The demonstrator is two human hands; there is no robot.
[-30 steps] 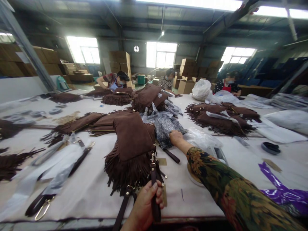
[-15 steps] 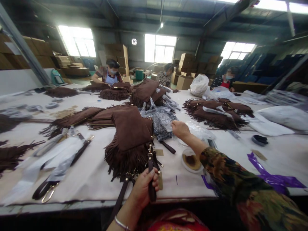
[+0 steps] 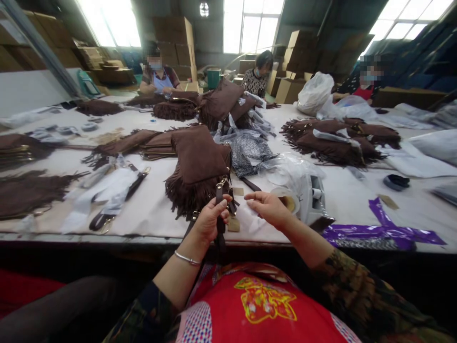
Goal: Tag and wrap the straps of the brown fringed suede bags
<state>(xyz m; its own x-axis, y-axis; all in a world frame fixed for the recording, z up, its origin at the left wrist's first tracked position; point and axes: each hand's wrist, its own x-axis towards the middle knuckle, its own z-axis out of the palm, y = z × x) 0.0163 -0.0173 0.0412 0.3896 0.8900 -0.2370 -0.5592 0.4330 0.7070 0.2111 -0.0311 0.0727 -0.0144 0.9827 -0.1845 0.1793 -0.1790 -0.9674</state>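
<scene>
A brown fringed bag (image 3: 200, 155) lies at the middle of the table, its dark strap (image 3: 220, 228) hanging down at the front. My left hand (image 3: 213, 216) is closed round that strap below its metal clip. To the right, my right hand (image 3: 266, 207) pinches a thin, clear plastic piece (image 3: 250, 216), partly hidden by the fingers. Behind it are a roll of tape (image 3: 288, 200) and crumpled clear plastic (image 3: 296, 166). A patterned grey bag (image 3: 250, 147) touches the brown bag's right side.
More brown fringed bags (image 3: 332, 140) lie at the right and left. Straps in white wrapping (image 3: 114, 190) are at the left front. A purple plastic strip (image 3: 385, 233) lies by the right front edge. Several people sit across the table, before stacked cartons (image 3: 174, 45).
My right hand has come back from the patterned grey bag toward my left hand, with clear plastic. My left hand still holds the strap. The camera view has tilted down.
</scene>
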